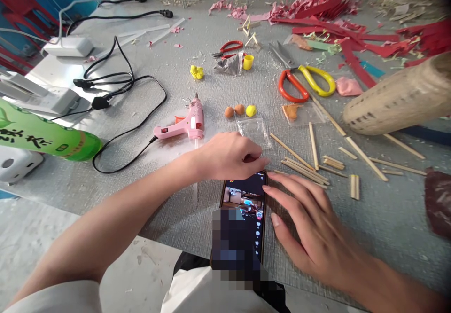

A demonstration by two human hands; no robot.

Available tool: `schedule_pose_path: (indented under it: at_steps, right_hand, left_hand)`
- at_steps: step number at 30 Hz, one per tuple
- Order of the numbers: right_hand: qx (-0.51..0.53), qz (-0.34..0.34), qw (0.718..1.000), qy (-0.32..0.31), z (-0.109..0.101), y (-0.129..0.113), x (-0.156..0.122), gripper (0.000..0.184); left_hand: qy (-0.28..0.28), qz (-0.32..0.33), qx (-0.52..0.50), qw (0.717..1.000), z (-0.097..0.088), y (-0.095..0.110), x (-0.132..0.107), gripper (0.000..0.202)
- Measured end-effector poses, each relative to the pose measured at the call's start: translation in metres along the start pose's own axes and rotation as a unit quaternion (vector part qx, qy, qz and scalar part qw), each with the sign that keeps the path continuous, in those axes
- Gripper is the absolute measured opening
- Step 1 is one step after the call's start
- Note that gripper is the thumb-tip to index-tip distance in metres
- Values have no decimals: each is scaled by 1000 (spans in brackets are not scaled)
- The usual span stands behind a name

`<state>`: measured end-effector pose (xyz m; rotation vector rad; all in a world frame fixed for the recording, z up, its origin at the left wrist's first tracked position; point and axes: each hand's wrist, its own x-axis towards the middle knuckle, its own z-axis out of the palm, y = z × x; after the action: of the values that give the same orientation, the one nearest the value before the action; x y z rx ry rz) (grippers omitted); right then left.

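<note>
My left hand (pixel 230 155) rests knuckles-up on the grey table (pixel 183 68), fingers curled and pinched at the top edge of a smartphone (pixel 243 219) with a lit screen; what the fingertips hold, if anything, is hidden. My right hand (pixel 305 219) lies flat and open just right of the phone, fingers stretched toward its upper right corner. Several thin wooden sticks (pixel 306 167) lie directly beyond the right hand. A small clear plastic bag (pixel 254 130) sits just past the left hand's fingers.
A pink glue gun (pixel 186 124) with a black cable lies left of the bag. Small clay balls (pixel 239 111), red-and-yellow scissors (pixel 305 82), red paper scraps (pixel 334 17), a woven roll (pixel 398 99), a green bottle (pixel 45 136) and power strips (pixel 42 94) surround the area.
</note>
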<state>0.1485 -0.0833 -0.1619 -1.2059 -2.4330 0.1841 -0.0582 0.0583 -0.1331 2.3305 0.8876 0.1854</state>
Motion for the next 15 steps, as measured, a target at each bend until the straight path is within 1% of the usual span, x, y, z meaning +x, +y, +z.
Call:
schedule_pose_path:
  at_steps: [15]
  right_hand:
    - [-1, -3, 1000, 1, 0, -1, 1, 48]
  left_hand:
    - [5, 2, -1, 1000, 1, 0, 1, 43]
